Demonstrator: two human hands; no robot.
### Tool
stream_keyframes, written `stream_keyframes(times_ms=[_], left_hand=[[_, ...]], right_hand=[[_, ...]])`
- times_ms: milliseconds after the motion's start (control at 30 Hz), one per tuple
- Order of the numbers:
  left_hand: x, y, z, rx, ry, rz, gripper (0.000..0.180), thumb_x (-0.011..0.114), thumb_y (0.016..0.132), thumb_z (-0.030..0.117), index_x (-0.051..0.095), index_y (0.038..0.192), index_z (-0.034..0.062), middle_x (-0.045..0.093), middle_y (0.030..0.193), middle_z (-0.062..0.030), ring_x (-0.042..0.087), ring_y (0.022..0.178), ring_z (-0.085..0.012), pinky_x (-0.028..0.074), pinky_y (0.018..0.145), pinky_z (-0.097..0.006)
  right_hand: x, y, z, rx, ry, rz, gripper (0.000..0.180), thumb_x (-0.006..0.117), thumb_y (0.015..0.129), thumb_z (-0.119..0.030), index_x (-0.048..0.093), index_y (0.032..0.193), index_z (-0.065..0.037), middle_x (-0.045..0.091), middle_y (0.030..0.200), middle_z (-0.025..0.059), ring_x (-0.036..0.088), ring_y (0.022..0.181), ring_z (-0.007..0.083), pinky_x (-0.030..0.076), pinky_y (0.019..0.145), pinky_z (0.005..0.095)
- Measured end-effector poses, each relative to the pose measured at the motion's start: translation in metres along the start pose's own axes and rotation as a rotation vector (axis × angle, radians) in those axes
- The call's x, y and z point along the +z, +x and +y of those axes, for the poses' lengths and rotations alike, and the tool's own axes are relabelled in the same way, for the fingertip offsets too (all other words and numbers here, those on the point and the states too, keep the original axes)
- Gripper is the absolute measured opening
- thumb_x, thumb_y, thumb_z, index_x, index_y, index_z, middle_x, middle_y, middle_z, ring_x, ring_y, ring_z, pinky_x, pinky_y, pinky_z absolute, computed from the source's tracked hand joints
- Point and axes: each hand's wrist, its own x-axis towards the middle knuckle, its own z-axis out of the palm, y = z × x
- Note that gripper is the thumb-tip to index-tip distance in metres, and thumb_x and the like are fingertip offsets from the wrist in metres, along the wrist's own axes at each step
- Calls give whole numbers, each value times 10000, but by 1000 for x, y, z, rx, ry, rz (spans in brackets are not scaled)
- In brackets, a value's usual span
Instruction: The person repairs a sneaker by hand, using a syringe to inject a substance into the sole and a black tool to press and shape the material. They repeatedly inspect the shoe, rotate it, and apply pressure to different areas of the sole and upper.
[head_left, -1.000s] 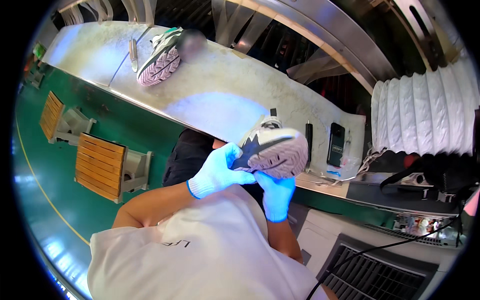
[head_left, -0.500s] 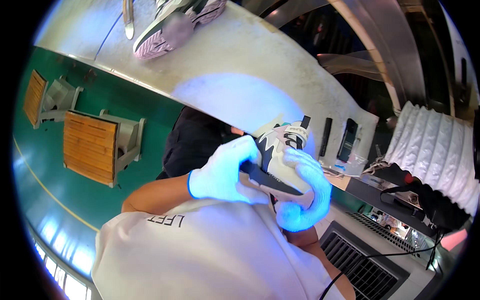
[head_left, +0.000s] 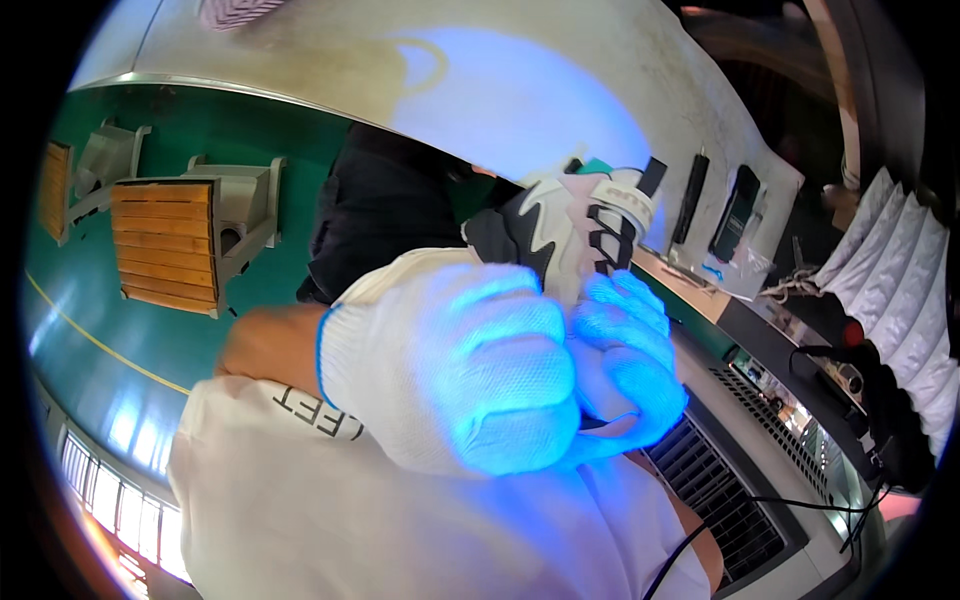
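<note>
A white, grey and black sneaker (head_left: 565, 225) with a strap and dark laces is held in front of my chest, its collar end toward the bench. My right hand (head_left: 630, 365), in a white knit glove, is closed around the toe end. Across the sneaker's near left side lies my gloved left hand (head_left: 470, 375), fingers curled into a fist, the back of the hand upward. Whatever is inside that fist is hidden, as is most of the sole. Blue light falls on both gloves.
The pale workbench (head_left: 500, 100) runs across the top, with part of another shoe (head_left: 235, 10) at its edge. A black phone-like object (head_left: 735, 215) and a dark stick (head_left: 692, 195) lie at right. Beyond are a white ribbed duct (head_left: 890, 280) and wooden-topped stools (head_left: 165, 245) at left.
My left hand has gone from an open grasp on the sneaker's side to a curled fist over it. The sneaker's collar end has moved up and right. The view has shifted.
</note>
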Motion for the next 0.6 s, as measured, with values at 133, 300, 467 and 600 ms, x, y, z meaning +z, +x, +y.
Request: stream_keyframes(times_ms=[133, 300, 467, 600], left_hand=[[-20, 56, -10, 417, -240, 19, 150, 759, 958, 208, 726, 1089, 143, 714, 1038, -56, 714, 933, -230, 598, 729, -367], [-16, 64, -14, 383, -107, -217, 323, 850, 841, 290, 742, 1097, 127, 708, 1002, -62, 747, 934, -283, 612, 730, -401], [-11, 68, -3, 140, -22, -412, 421, 892, 781, 391, 723, 1021, 89, 694, 971, -90, 744, 898, -320, 612, 756, -429], [-2, 69, 0, 101, -60, -410, 426, 897, 791, 405, 708, 977, 72, 685, 972, -105, 744, 899, -330, 614, 767, -428]], right_hand=[[-14, -20, 9, 9, 39, 47, 537, 903, 867, -328, 652, 1267, -72, 754, 1249, 197, 744, 1175, 401, 544, 1087, 609], [-22, -40, 16, 18, 76, 121, 470, 886, 856, -277, 642, 1215, -98, 757, 1204, 178, 747, 1141, 379, 553, 1063, 606], [-27, -54, 23, 21, 105, 164, 411, 870, 845, -227, 632, 1164, -124, 760, 1159, 159, 751, 1107, 357, 562, 1038, 604], [-31, -64, 29, 41, 137, 169, 371, 857, 836, -186, 624, 1123, -144, 762, 1122, 143, 754, 1080, 340, 570, 1019, 602]])
